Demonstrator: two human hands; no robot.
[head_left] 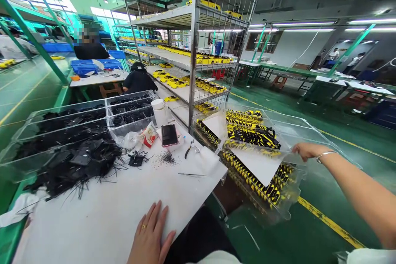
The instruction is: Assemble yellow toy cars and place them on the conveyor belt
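My left hand (153, 227) lies flat on the white tabletop (108, 222), palm down, fingers stretched and a ring on one. Out to the right, my right hand (305, 151) wears a bracelet and has its fingers curled on the edge of a clear plastic tray (289, 115). Rows of yellow-and-black parts (250, 130) fill part of that tray. Underneath sits another clear tray holding similar parts (247, 177), with a white sheet (262, 167) between the layers. Fine-nosed cutters (188, 149), tweezers (192, 174) and a heap of tiny black pieces (167, 157) lie on the table.
Clear divided trays of black parts (89, 152) occupy the table's left side. Behind stand a white mug (159, 112), a snack packet (149, 135) and a dark rectangular object (169, 135). A metal rack (194, 49) bears yellow toy-like car bodies. Someone in black (139, 78) sits beyond.
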